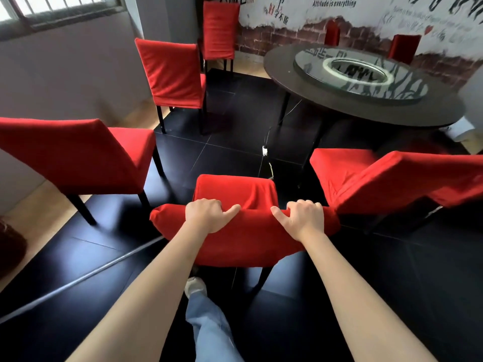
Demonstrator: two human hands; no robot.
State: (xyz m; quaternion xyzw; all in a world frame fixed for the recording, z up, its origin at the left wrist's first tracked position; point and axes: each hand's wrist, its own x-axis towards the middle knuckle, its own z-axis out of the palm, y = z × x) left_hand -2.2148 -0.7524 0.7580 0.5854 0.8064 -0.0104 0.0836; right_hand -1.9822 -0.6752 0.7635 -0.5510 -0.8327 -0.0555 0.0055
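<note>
A chair with a red cloth cover (pixel 243 241) stands right in front of me, its back towards me and its seat pointing away. My left hand (pixel 207 215) grips the top of the backrest on the left, fingers curled over the far side and thumb along the top. My right hand (pixel 304 218) grips the same top edge on the right in the same way. Both arms reach straight forward. My leg in blue jeans and a light shoe (pixel 194 287) shows below the chair.
Red-covered chairs stand at the left (pixel 78 155), right (pixel 392 178) and further back (pixel 172 74). A round dark table (pixel 366 111) with a glass turntable stands at the back right. A cable with a white plug (pixel 265 150) lies on the black tiled floor.
</note>
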